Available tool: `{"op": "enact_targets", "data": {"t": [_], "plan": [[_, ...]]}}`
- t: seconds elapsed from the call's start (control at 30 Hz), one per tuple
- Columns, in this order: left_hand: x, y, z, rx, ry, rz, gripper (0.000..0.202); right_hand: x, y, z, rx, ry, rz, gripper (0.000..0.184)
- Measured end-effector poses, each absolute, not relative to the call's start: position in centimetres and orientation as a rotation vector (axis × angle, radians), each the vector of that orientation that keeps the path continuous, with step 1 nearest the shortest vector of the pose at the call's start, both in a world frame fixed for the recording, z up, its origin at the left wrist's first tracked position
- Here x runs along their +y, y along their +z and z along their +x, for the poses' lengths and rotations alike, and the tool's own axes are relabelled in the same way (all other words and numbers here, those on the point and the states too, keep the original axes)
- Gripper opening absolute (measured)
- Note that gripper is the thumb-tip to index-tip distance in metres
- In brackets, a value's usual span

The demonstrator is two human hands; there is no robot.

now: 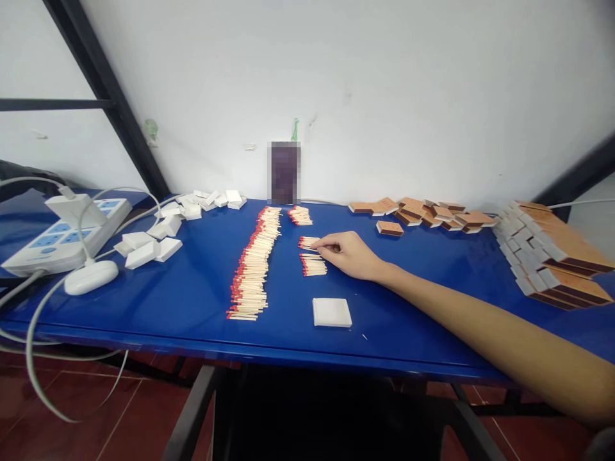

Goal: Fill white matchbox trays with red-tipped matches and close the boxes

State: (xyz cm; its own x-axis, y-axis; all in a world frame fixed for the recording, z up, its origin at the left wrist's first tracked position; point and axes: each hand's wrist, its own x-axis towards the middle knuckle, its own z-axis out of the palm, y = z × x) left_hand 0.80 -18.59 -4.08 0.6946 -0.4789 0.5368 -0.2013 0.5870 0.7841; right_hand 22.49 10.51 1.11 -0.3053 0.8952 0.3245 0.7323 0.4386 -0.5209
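My right hand (348,254) reaches across the blue table (192,301), fingers pinched on a small bundle of red-tipped matches (308,242). A second small bundle (313,265) lies just below it, and a third (300,216) further back. A long row of matches (254,262) runs down the table's middle. An empty white matchbox tray (332,312) sits near the front edge. My left hand is out of sight.
White box trays (148,246) are scattered at the left by a power strip (62,234), a white charger case (91,277) and cables. Brown matchbox sleeves (427,214) lie at the back right; stacked boxes (552,253) fill the far right. A blurred object (285,173) stands against the wall.
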Motion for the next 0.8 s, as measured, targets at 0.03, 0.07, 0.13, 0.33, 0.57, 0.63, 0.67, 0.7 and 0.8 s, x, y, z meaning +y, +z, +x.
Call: {"op": "enact_targets", "data": {"t": [0.03,0.07,0.13,0.33,0.57,0.63,0.67,0.7,0.8], "plan": [[-18.4,-3.8,0.8,-0.804,-0.166,0.945,0.040,10.5,1.1,22.5,-2.120,0.373,-1.357,0.033],[-18.1,-3.5,0.8,-0.792,-0.147,0.933,0.039,10.5,1.1,22.5,-2.117,0.384,-1.354,0.032],[-17.7,-3.0,0.9,-0.770,-0.113,0.908,0.039,10.6,1.1,22.5,-2.111,0.421,-1.347,0.030],[-17.5,-2.3,1.0,-0.721,-0.043,0.851,0.040,10.5,1.1,22.6,-2.107,0.471,-1.346,0.026],[-18.9,-3.2,0.7,-0.701,0.000,0.821,0.050,10.6,1.0,22.6,-2.084,0.419,-1.384,0.030],[-19.6,-3.8,0.6,-0.700,0.009,0.818,0.052,10.6,1.0,22.6,-2.097,0.383,-1.403,0.032],[-20.0,-4.1,0.6,-0.699,0.013,0.817,0.054,10.6,0.9,22.6,-2.104,0.371,-1.408,0.033],[-20.3,-4.4,0.6,-0.699,0.016,0.817,0.055,10.6,0.9,22.6,-2.110,0.364,-1.411,0.033],[-21.1,-5.1,0.7,-0.706,0.023,0.817,0.058,10.6,0.8,22.7,-2.116,0.348,-1.401,0.034]]}}
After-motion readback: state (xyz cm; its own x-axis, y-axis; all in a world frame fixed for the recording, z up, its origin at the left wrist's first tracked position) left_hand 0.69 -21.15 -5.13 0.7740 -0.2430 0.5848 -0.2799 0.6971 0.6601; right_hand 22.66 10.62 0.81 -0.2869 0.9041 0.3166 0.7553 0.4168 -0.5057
